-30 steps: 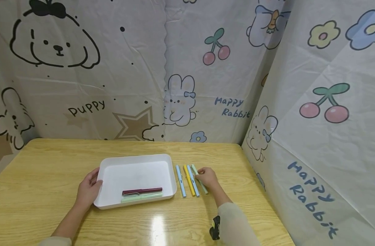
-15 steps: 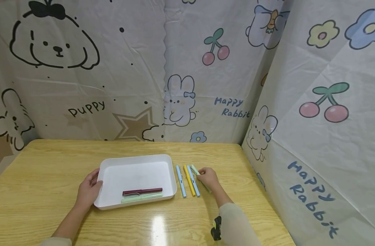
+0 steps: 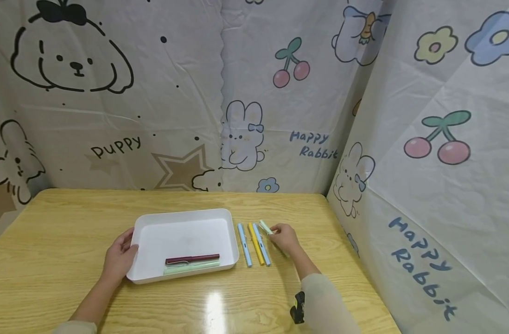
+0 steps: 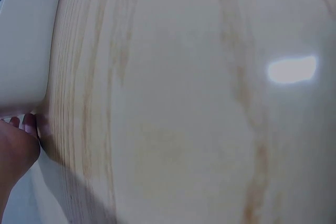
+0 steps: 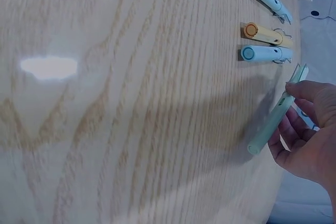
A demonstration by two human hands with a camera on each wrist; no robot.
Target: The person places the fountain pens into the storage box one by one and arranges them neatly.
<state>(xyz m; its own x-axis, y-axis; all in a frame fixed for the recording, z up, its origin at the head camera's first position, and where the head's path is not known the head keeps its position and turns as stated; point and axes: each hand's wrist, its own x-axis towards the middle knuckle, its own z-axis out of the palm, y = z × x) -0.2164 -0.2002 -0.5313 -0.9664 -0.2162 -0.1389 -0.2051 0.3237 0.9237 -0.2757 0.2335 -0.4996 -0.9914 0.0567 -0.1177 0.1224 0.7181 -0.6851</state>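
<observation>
Black letters reading "PUPPY" [image 3: 116,147] stand on the left part of the pale backdrop [image 3: 179,113], rising slightly to the right. Farther right on it, blue handwriting-style letters say "Happy Rabbit" [image 3: 314,144] over two lines, and the right-hand side panel [image 3: 392,99] repeats those words (bigger here, and slanting down to the right).

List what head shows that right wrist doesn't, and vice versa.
Head only: left grip holding the white tray; maroon pen and pale green pen inside it.
Right wrist only: nearly the full length of the held green pen.
Both: right grip pinching that pen, two blue pens, yellow pen, table, tray (wrist: just a corner).
</observation>
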